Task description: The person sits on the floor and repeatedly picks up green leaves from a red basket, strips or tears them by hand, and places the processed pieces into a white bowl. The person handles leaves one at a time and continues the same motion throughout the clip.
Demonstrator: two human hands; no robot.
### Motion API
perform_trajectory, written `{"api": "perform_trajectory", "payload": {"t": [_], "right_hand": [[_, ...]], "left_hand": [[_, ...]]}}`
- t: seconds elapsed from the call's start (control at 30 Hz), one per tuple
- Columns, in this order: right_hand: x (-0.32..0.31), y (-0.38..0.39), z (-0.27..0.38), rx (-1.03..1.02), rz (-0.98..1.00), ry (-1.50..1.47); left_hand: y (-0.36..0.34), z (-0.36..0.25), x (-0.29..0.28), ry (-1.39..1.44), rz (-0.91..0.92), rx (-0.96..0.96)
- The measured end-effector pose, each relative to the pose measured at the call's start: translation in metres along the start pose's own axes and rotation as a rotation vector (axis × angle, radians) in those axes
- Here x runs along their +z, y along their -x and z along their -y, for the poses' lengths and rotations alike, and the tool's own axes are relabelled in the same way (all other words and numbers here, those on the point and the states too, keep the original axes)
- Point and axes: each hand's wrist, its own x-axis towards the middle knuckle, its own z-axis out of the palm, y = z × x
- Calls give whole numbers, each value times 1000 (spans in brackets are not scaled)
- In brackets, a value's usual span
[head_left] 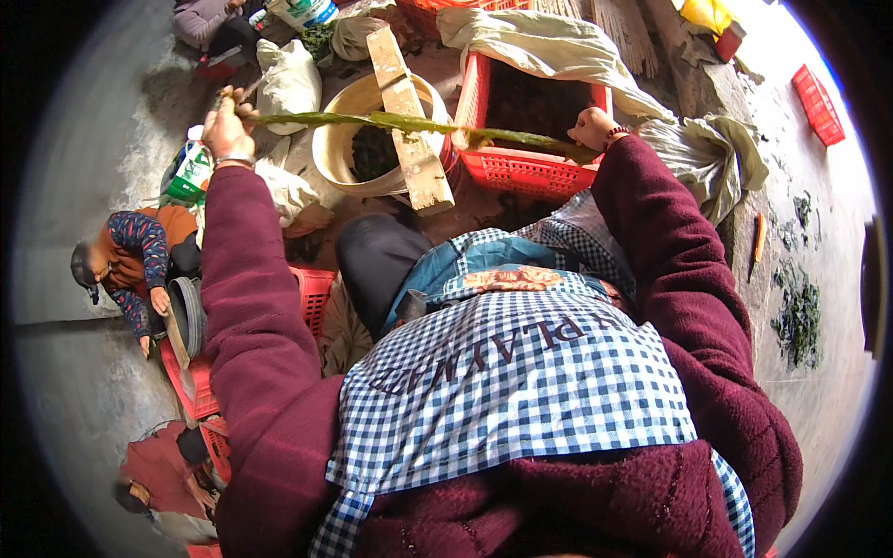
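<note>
A long, narrow green strip that looks like seaweed [395, 122] stretches across in front of me, from hand to hand. Its left end is in my left hand [229, 127], whose fingers are closed around it. My right hand [592, 129] pinches the other end, over the right side of a red crate [526, 175]. Midway, the strip crosses a pale wooden board [409, 144] laid over a cream bucket [327, 153]. Dark green stuff [374, 152] lies inside the bucket. The crate's contents are dark and hard to make out.
White sacks [288, 88] stand beyond the bucket, and a cloth sack [702, 158] lies right of the crate. An orange-handled knife [758, 244] and green scraps [797, 312] are on the right-hand floor. Two people [153, 232] work at my left, another sits far left.
</note>
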Motion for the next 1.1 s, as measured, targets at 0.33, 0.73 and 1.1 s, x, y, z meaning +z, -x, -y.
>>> {"api": "perform_trajectory", "payload": {"t": [0.33,0.73,1.1], "right_hand": [[11,-28,-81,-67,221,775],[-4,40,23,-223,529,96],[2,83,72,-419,552,-92]], "left_hand": [[-7,-53,-29,-191,-24,210],[151,8,132,-648,1134,207],[230,131,145,-1056,1443,292]]}}
